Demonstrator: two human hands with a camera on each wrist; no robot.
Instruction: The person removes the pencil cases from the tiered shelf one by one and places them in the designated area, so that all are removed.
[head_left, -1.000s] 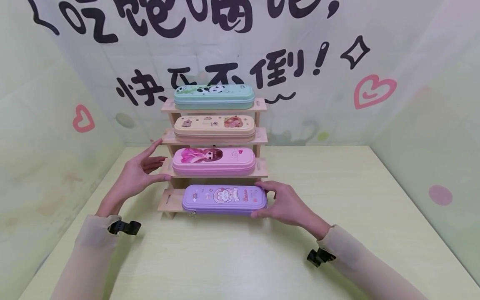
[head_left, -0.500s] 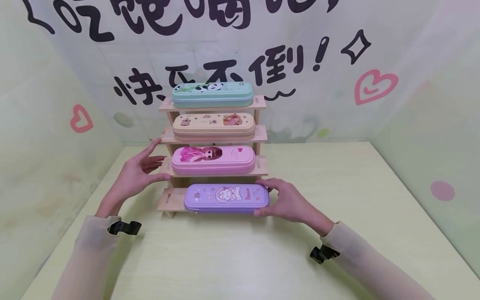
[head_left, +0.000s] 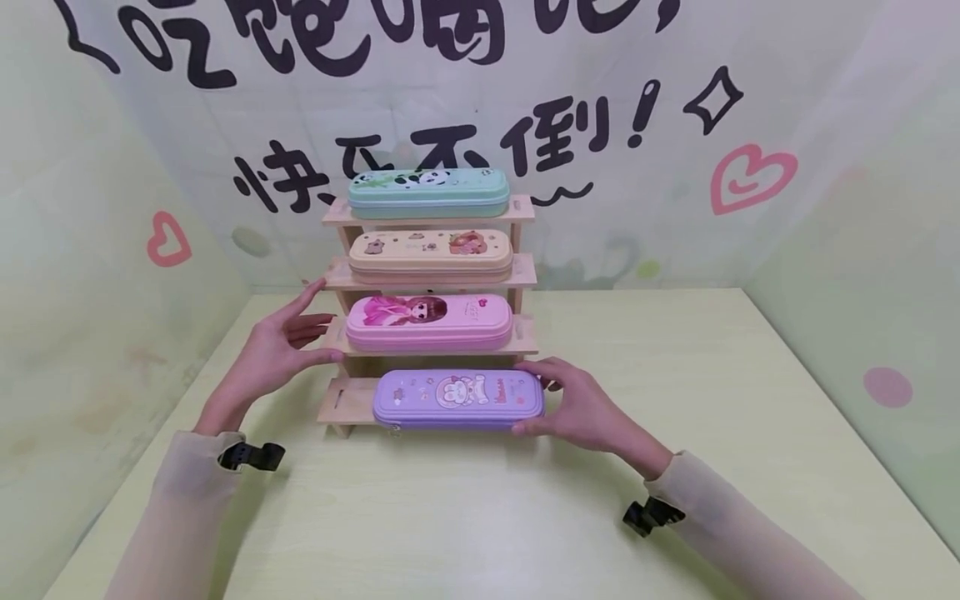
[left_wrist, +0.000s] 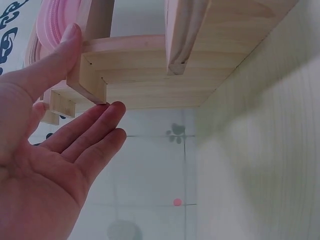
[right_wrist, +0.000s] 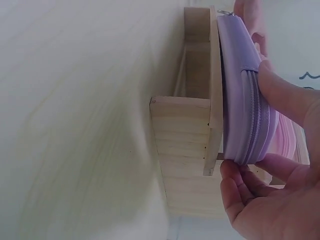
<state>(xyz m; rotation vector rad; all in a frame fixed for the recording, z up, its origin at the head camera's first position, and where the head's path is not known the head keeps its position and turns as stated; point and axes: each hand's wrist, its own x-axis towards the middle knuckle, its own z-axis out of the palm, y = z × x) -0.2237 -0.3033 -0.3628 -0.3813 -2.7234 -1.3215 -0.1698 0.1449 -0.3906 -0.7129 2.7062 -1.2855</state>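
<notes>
In the head view, my right hand [head_left: 581, 408] pinches the right end of a purple pencil case [head_left: 442, 400] on the lowest shelf of a tiered wooden rack [head_left: 347, 402]. The thumb lies on the case's front edge and the fingers are behind its end, near the zip in the right wrist view. The case sits toward the right, leaving bare shelf at its left. My left hand [head_left: 270, 354] touches the rack's left side, with thumb and index on shelf ends. Its fingers are mostly straight in the left wrist view.
Above the purple case, each shelf carries one pencil case: pink [head_left: 431, 323], cream [head_left: 431, 256] and mint green with pandas [head_left: 429, 193]. The rack stands on a pale table [head_left: 450, 517], near a printed cloth backdrop [head_left: 660, 208] at the back and sides.
The purple pencil case has slid slightly right along the lowest shelf, with my right hand still on it. My left hand stays at the rack's side. The head view shifts slightly.
</notes>
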